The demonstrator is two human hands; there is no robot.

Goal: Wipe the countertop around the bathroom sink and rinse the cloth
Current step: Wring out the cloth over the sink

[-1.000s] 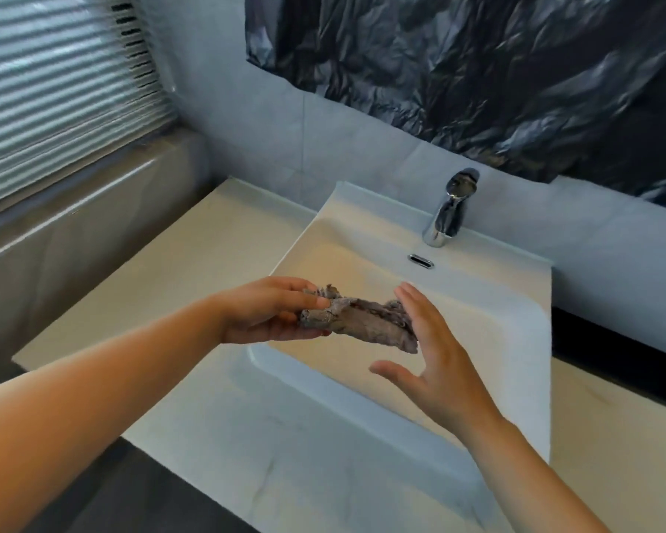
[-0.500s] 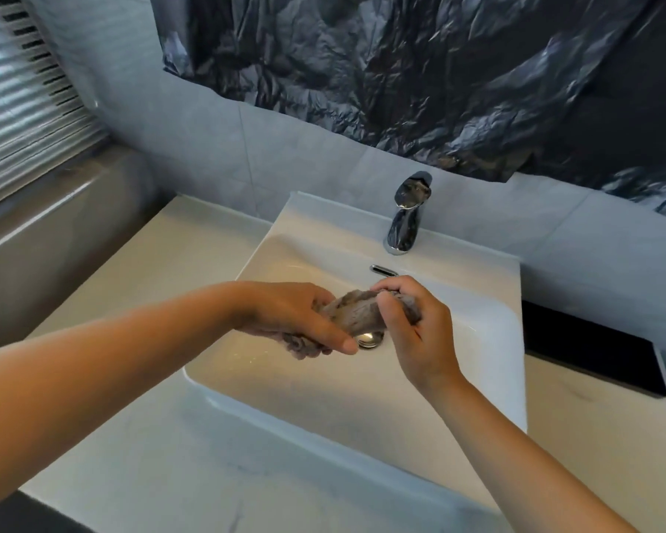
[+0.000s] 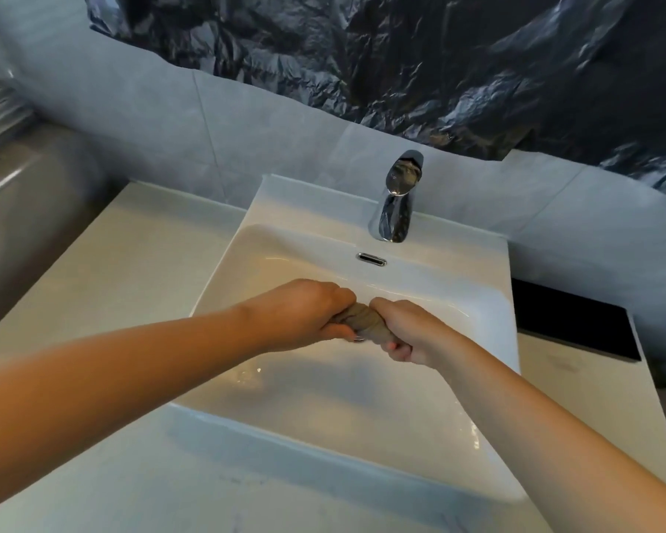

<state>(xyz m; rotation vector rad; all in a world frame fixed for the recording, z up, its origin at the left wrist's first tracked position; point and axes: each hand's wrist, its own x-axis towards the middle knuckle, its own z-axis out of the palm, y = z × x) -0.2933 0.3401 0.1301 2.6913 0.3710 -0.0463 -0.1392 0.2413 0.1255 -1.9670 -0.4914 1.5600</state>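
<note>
A grey-brown cloth [image 3: 366, 321] is bunched into a tight roll above the middle of the white sink basin [image 3: 489, 302]. My left hand [image 3: 304, 313] grips its left end and my right hand [image 3: 408, 332] grips its right end, fists nearly touching. Most of the cloth is hidden inside the two fists. The chrome faucet [image 3: 395, 201] stands at the back of the sink; no water runs from it. A few drops lie on the basin floor under my left wrist. The pale countertop [image 3: 104, 271] surrounds the sink.
A black flat slab [image 3: 569, 325] lies on the counter right of the sink. Crumpled black plastic sheeting [image 3: 400, 51] covers the wall above the grey tiles. A grey ledge [image 3: 24, 201] and window blinds are at the far left.
Both hands have closed into fists around the cloth and drawn together over the basin, squeezing it into a tight roll. The view has shifted closer over the sink.
</note>
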